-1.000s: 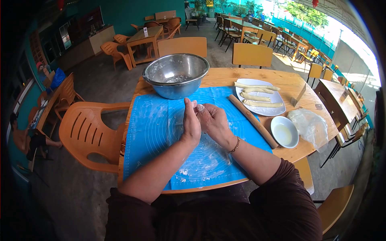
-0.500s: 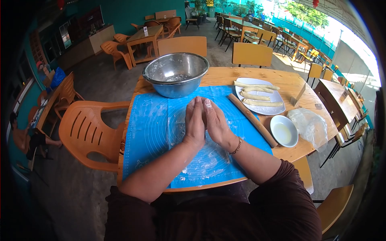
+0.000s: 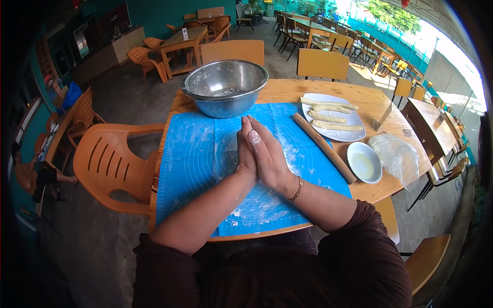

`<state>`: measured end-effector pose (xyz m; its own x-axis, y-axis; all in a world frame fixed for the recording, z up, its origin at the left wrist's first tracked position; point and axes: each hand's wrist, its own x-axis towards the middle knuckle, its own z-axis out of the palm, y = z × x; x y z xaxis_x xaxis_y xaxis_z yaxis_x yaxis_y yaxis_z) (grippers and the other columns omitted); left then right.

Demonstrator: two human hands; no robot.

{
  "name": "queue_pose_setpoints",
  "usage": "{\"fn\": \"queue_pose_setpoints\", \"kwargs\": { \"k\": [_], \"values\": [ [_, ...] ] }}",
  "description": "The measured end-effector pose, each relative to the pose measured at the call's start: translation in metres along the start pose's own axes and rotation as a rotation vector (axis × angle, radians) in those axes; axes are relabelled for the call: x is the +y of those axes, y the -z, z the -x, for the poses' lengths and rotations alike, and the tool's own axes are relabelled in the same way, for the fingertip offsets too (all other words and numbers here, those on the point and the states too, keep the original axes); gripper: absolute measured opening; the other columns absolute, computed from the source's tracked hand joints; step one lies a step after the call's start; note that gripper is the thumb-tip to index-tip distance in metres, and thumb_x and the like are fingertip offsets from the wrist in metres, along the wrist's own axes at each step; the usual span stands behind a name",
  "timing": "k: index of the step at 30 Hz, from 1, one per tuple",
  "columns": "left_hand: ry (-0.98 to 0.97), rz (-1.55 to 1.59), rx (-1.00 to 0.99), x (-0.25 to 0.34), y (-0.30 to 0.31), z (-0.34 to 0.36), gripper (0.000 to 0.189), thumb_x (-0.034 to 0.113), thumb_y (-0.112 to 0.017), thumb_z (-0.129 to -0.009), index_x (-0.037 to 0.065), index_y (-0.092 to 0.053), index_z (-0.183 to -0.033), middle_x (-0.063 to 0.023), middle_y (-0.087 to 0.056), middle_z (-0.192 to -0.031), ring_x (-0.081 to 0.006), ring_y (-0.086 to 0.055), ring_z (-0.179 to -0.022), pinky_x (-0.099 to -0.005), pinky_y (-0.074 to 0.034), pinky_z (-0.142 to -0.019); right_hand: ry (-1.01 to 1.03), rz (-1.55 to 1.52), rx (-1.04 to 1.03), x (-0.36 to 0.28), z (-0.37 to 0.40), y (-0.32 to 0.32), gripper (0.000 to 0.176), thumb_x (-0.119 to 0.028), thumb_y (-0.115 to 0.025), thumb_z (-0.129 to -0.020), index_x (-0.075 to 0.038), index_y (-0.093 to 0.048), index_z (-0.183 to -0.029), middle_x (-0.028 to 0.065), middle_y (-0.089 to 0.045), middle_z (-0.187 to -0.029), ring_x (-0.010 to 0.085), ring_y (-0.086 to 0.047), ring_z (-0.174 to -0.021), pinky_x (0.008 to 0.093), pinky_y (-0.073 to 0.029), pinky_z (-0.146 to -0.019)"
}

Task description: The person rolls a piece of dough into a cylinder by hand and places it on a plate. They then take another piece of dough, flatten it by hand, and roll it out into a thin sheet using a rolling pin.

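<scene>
Over the middle of a floury blue baking mat (image 3: pixel 191 154), my left hand (image 3: pixel 246 156) and my right hand (image 3: pixel 271 160) are pressed palm to palm, fingers straight and pointing away from me. Whatever lies between the palms, if anything, is hidden. White flour or dough clings to my right thumb. Just beyond my fingertips stands a steel mixing bowl (image 3: pixel 226 107) with floury residue inside. To the right, a wooden rolling pin (image 3: pixel 324 149) lies slantwise along the mat. Several pale dough rolls (image 3: pixel 328 118) rest on a white plate (image 3: pixel 353 135) at the back right.
A small white bowl (image 3: pixel 378 173) with some liquid stands beside a clear plastic bag (image 3: pixel 398 160) on the wooden table (image 3: pixel 287 91). An orange plastic chair (image 3: pixel 110 159) is at the left. Another person (image 3: pixel 32 172) sits at the far left.
My right hand has slid forward against the left, and the palms look closer together. The whole view has shifted slightly. The things on the table have stayed in place.
</scene>
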<state>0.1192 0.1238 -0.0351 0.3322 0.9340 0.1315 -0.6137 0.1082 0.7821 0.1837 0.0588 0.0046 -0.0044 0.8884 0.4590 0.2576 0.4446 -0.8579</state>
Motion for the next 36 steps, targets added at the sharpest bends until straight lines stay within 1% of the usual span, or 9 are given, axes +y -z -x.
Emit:
{"fn": "queue_pose_setpoints", "kwargs": {
  "k": [5,15,18,20,22,24,26,29,36],
  "values": [
    [0.107,0.182,-0.124,0.019,-0.017,0.017,0.06,0.052,-0.032,-0.102,0.005,-0.039,-0.138,-0.013,-0.048,-0.135,-0.0217,-0.049,-0.121,-0.0312,-0.039,-0.103,0.238,0.372,0.109,0.003,-0.007,0.006,0.054,-0.038,-0.035,-0.1,0.0,-0.048,-0.136,0.0275,-0.042,-0.142,0.0474,-0.029,-0.137,0.0564,-0.014,-0.115],
    [0.003,-0.321,-0.034,0.042,-0.042,0.032,0.068,0.051,-0.028,-0.103,-0.003,-0.028,-0.145,-0.0165,-0.038,-0.146,-0.0217,-0.039,-0.135,-0.0307,-0.033,-0.112,0.259,0.886,0.289,0.003,-0.014,0.023,0.051,-0.039,-0.032,-0.099,-0.008,-0.054,-0.133,0.0261,-0.041,-0.141,0.0484,-0.014,-0.143,0.0671,-0.002,-0.111],
    [-0.047,-0.135,0.124,0.023,-0.036,0.012,0.064,0.056,-0.04,-0.099,-0.003,-0.06,-0.111,-0.0128,-0.064,-0.1,-0.0167,-0.063,-0.091,-0.0277,-0.052,-0.078,0.174,0.783,0.213,0.006,-0.02,0.026,0.053,-0.04,-0.029,-0.101,-0.005,-0.057,-0.129,0.0271,-0.048,-0.135,0.0441,-0.028,-0.139,0.0581,-0.016,-0.113],
    [0.14,-0.25,0.017,0.036,-0.021,0.008,0.056,0.056,-0.047,-0.097,0.002,-0.059,-0.098,-0.009,-0.06,-0.083,-0.0155,-0.06,-0.073,-0.0281,-0.049,-0.063,-0.23,0.228,0.031,-0.002,-0.029,0.037,0.056,-0.043,-0.03,-0.102,0.001,-0.064,-0.112,0.0294,-0.059,-0.118,0.0425,-0.05,-0.121,0.0474,-0.035,-0.103],
    [0.21,-0.415,0.04,0.045,-0.036,0.017,0.045,0.051,-0.064,-0.089,0.01,-0.05,-0.075,-0.0005,-0.045,-0.053,-0.0119,-0.046,-0.039,-0.0276,-0.035,-0.034,-0.11,0.218,0.142,0.007,-0.037,0.054,0.06,-0.047,-0.034,-0.101,0.005,-0.063,-0.108,0.0269,-0.063,-0.107,0.0372,-0.057,-0.109,0.0423,-0.042,-0.095],
    [0.214,-0.48,0.002,0.056,-0.028,0.016,0.043,0.048,-0.064,-0.09,0.01,-0.051,-0.077,-0.0012,-0.047,-0.057,-0.0116,-0.049,-0.044,-0.0276,-0.039,-0.037,0.017,0.199,0.244,0.004,-0.045,0.076,0.065,-0.051,-0.037,-0.101,0.008,-0.063,-0.105,0.0244,-0.067,-0.096,0.0319,-0.065,-0.096,0.0373,-0.048,-0.087],
    [0.24,-0.548,-0.038,0.061,-0.026,0.017,0.04,0.045,-0.064,-0.091,0.009,-0.052,-0.078,-0.0018,-0.05,-0.062,-0.0113,-0.052,-0.049,-0.0275,-0.042,-0.04,-0.172,0.651,0.18,-0.023,-0.04,0.101,0.06,-0.046,-0.043,-0.098,0.006,-0.065,-0.077,0.0258,-0.065,-0.079,0.0452,-0.061,-0.079,0.0484,-0.048,-0.077],
    [0.302,-0.724,-0.014,0.072,-0.034,0.019,0.04,0.042,-0.063,-0.092,0.003,-0.053,-0.089,-0.0058,-0.054,-0.071,-0.0134,-0.053,-0.051,-0.0283,-0.048,-0.044,-0.332,1.22,-0.006,-0.034,-0.022,0.12,0.048,-0.035,-0.049,-0.095,0.004,-0.066,-0.072,0.0226,-0.067,-0.078,0.039,-0.067,-0.081,0.0452,-0.052,-0.077],
    [0.421,-1.172,-0.063,0.081,-0.045,0.058,0.065,0.038,-0.062,-0.092,-0.016,-0.038,-0.119,-0.0244,-0.058,-0.101,-0.0278,-0.067,-0.081,-0.0385,-0.058,-0.06,-0.188,1.453,-0.075,0.044,0.037,0.144,0.02,-0.007,-0.046,-0.088,0.0,-0.06,-0.102,0.02,-0.066,-0.096,0.0347,-0.067,-0.089,0.0428,-0.053,-0.076]
  ]
}}
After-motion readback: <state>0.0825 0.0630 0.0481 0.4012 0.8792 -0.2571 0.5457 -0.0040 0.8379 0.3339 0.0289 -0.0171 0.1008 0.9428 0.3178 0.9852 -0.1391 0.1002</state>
